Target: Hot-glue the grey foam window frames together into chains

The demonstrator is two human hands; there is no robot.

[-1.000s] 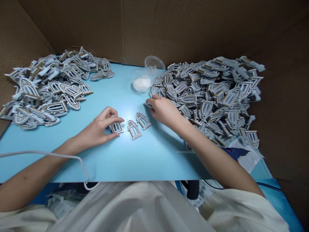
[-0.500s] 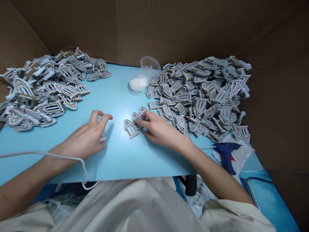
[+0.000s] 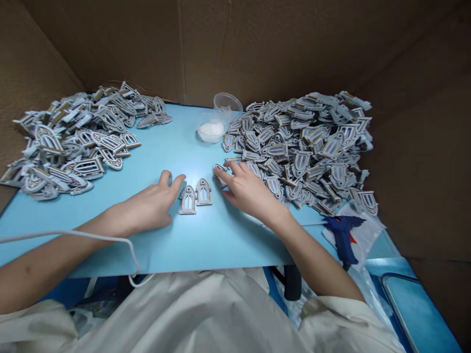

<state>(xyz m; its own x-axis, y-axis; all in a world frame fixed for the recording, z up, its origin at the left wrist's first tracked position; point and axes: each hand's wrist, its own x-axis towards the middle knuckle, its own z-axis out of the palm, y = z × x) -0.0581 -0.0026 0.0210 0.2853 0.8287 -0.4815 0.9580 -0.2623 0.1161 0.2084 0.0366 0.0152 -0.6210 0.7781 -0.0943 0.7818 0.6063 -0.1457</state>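
Observation:
Two small grey-white arched window pieces (image 3: 203,192) stand side by side in the middle of the blue table, arches pointing away from me. My left hand (image 3: 152,206) is just left of them, fingers apart, its index fingertip near the left piece. Anything beneath its palm is hidden. My right hand (image 3: 245,189) has its finger and thumb around a third arched piece (image 3: 220,180), partly covered by the fingers, at the edge of the right-hand heap.
Heaps of similar pieces lie at the left (image 3: 84,164) and right (image 3: 305,147). A clear tub with white contents (image 3: 211,131) stands at the back. At right rests a blue glue gun (image 3: 344,235). A white cable (image 3: 91,237) crosses my left forearm. Cardboard walls (image 3: 257,49) surround the table.
The two middle pieces went from slanted to upright and side by side. My left hand moved right, toward them. My right hand shifted slightly right with the third piece, apart from them.

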